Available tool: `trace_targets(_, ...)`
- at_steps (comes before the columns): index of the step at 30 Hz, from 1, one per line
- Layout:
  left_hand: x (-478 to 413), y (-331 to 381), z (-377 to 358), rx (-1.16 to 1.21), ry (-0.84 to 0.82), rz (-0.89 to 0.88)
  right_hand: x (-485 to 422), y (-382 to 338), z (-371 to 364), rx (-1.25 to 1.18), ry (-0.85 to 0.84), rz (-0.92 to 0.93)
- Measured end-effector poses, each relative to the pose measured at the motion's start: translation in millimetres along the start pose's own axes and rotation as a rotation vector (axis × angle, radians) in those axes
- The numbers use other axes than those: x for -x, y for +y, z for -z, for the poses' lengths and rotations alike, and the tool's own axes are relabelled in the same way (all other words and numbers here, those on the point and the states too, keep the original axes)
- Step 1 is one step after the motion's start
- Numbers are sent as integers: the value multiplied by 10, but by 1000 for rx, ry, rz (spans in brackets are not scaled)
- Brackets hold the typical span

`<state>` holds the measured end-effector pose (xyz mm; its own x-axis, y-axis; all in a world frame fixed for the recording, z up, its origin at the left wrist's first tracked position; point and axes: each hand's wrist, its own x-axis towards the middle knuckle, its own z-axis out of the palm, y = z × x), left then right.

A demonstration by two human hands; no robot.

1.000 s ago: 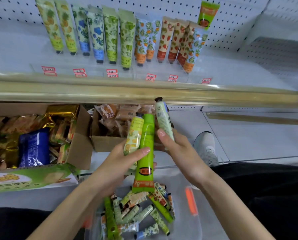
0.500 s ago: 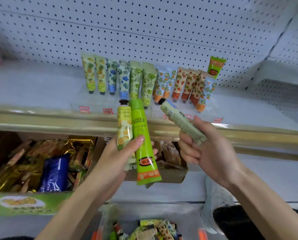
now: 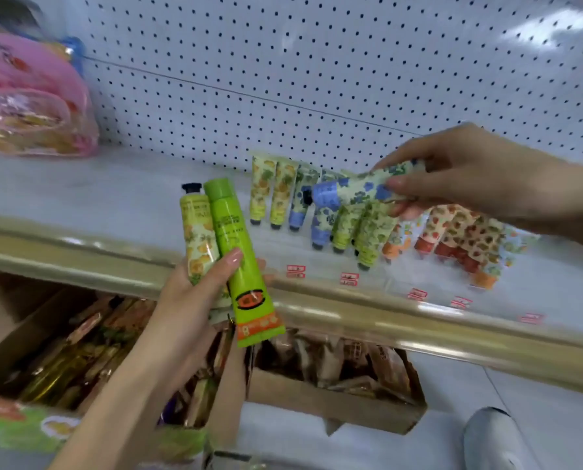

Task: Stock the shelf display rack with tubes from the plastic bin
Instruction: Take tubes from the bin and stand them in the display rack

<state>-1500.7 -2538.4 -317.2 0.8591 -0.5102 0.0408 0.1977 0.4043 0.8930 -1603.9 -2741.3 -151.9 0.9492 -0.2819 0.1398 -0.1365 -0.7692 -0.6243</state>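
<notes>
Backdrop: white pegboard shelf [image 3: 113, 191], stocked tubes [image 3: 344, 228] standing cap-down.
Right hand [image 3: 459, 174]: pinches blue-flowered tube [image 3: 354, 189] lying crosswise, cap leftward, just above matching blue tubes [image 3: 320, 228].
Left hand [image 3: 195, 300]: grips yellow tube [image 3: 197, 232] and green tube [image 3: 236, 252] upright, farther off.

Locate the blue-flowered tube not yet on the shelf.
Head view, right of centre: the blue-flowered tube is pinched sideways in the right hand, cap pointing left, over the row of standing tubes on the white shelf.
</notes>
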Motion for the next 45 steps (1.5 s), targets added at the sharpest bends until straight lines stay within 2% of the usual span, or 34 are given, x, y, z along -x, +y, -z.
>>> trace_targets(4, -107, -15, 125, 80, 5, -3, -471, -130, -6, 198, -23, 43)
trace_targets(9, -216, -34, 144, 128, -11, 16, -876, -193, -213, 642, 61, 132)
trace_targets(14, -227, -64, 164, 113, -38, 8, -1076, -171, -396, 770, 45, 155)
trace_targets(33, -197, -115, 175, 86, -45, 40, -1326, -10, -613, 786, -50, -1)
trace_targets(45, -179, -89, 122, 129, -63, 27, -1288, -60, -521, 707, 14, 91)
